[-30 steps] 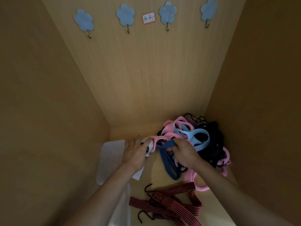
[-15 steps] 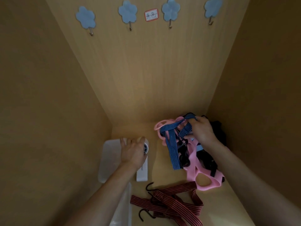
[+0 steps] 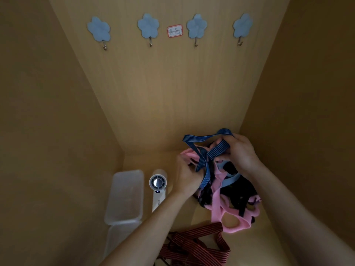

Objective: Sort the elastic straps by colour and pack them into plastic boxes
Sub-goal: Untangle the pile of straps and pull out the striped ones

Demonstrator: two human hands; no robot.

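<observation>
Red-and-black striped straps (image 3: 194, 246) lie in a loose heap at the near edge of the wooden shelf floor (image 3: 269, 237), hooks tucked among them, right of your left forearm. To the left of that forearm a clear plastic box (image 3: 119, 239) sits nearest you, and a second clear box (image 3: 125, 194) lies just beyond it, the two end to end along the left wall. Just right of the far box a white handheld fan (image 3: 158, 186) lies flat, its round head pointing away from you.

Farther in and to the right is the tangle. Pink straps (image 3: 228, 214) hang down on its near side, black straps (image 3: 240, 191) bunch in the middle, and a pale blue band (image 3: 230, 179) crosses between them.

Your left hand (image 3: 189, 175) is at the tangle's left side, fingers curled round the far end of the pink straps. Your right hand (image 3: 242, 152) is lifted at the far right, fingers and thumb pinching the blue striped strap (image 3: 207, 150). That strap loops out to the left above the pile and its tail drops down past your left hand.

On the back panel, four blue flower-shaped hooks (image 3: 148, 25) stand in a row, with a small red-edged label (image 3: 174, 31) between the middle two.
</observation>
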